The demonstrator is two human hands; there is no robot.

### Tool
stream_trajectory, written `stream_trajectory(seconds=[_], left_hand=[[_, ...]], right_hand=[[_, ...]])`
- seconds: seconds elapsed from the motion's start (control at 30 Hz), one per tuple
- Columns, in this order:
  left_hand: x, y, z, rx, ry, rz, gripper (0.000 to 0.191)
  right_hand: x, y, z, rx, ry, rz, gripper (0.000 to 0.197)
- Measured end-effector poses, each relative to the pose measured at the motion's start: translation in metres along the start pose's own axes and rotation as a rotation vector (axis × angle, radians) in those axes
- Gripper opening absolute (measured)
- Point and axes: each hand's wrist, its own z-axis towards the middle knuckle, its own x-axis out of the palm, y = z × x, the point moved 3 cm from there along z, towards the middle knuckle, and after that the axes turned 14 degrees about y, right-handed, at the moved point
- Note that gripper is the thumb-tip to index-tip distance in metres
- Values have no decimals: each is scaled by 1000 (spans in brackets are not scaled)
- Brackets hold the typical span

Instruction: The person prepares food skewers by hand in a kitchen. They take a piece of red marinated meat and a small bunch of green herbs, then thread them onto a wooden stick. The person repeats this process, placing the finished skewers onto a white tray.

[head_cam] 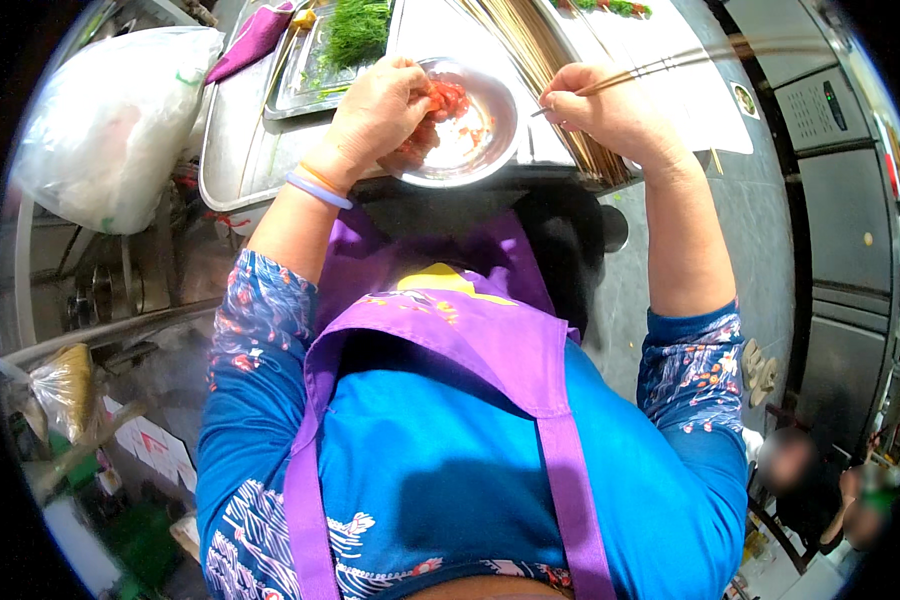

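Observation:
My left hand (pixel 382 112) is over the left rim of a round metal bowl (pixel 502 120), its fingertips pinched on a piece of red meat (pixel 448 99). More red pieces lie in the bowl's left half, partly behind that hand. To the right of the bowl, my right hand (pixel 607 105) grips a few thin skewers (pixel 664 66). They run out to the right past the hand, and one tip pokes out by the thumb toward the bowl. Just below and beside this hand lies a thick bundle of bamboo sticks (pixel 521 41).
Left of the bowl, a metal tray (pixel 229 150) carries a smaller tray (pixel 289 109) with green herbs (pixel 356 34) and a purple cloth (pixel 251 37). A full plastic bag (pixel 112 135) stands at far left. Filled skewers (pixel 619 7) lie at the top right. Another person (pixel 810 487) is at lower right.

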Motion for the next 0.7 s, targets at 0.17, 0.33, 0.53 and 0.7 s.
stream_trajectory(seconds=[0.17,0.33,0.53,0.7], left_hand=[[-11,19,3,-28,-80,-350,10],[-21,25,13,-176,4,-945,16],[-20,44,22,-319,-74,-1347,28],[-23,48,10,-246,26,-1407,27]], right_hand=[[-4,-7,2,86,-80,166,28],[-7,-2,-3,140,-64,165,28],[-16,15,-16,90,-180,444,20],[-26,32,-21,13,-278,710,17]])
